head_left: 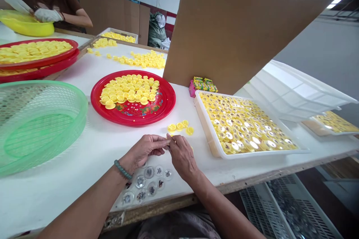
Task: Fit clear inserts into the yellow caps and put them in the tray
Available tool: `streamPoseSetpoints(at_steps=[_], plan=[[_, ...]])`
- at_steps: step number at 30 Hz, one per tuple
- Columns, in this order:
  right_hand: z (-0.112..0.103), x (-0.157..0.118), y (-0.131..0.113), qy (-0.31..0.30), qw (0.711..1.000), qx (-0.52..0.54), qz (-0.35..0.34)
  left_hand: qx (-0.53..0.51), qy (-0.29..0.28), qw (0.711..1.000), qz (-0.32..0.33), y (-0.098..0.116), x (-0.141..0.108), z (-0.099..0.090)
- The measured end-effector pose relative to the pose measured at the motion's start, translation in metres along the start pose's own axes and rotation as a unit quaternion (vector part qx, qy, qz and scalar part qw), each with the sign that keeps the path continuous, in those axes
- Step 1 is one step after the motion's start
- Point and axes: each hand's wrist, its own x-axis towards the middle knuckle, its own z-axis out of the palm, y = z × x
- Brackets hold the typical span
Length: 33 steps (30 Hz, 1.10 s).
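Observation:
My left hand point(147, 148), with a green bead bracelet point(122, 169) on its wrist, meets my right hand point(183, 155) fingertip to fingertip above the table. Both hands are pinched on something small, mostly hidden by the fingers. Below my left hand lie several clear round domes point(140, 181) with dark printed figures inside. Just beyond my right hand are several small yellow caps point(179, 126), lying loose. A red tray point(132, 120) with a floral pattern holds a layer of similar yellow caps point(131, 89) behind my left hand.
At right a white tray point(209, 140) is filled with yellow pieces with clear tops. A green mesh basket point(75, 119) stands left. Small colourful packets point(206, 84) sit beneath a leaning cardboard sheet point(224, 26). A gloved co-worker point(67, 3) handles a yellow basin point(28, 28).

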Motion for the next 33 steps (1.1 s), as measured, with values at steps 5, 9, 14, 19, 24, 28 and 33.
streamPoseSetpoints(at_steps=[5,9,14,19,24,28,33], plan=[[0.008,-0.004,0.002,-0.044,0.998,-0.031,0.011,0.056,0.034,0.997,0.030,-0.005,0.001,0.000],[0.002,-0.004,0.002,-0.045,0.990,0.107,0.084,0.064,0.004,0.998,0.029,-0.006,0.000,0.003],[-0.014,-0.007,0.004,-0.031,0.959,0.245,0.141,0.088,0.032,0.992,0.080,-0.003,0.000,0.006],[-0.025,-0.011,-0.001,-0.012,0.940,0.312,0.133,0.051,0.069,0.991,0.104,-0.001,0.001,0.007],[-0.015,-0.010,-0.005,0.051,0.938,0.303,0.161,0.024,0.061,0.994,0.091,-0.003,0.000,0.013],[-0.007,-0.006,-0.002,0.086,0.905,0.354,0.219,0.030,0.068,0.993,0.096,-0.005,0.001,0.015],[-0.006,-0.006,0.004,0.091,0.852,0.428,0.288,0.058,0.085,0.990,0.101,-0.005,0.003,0.013]])
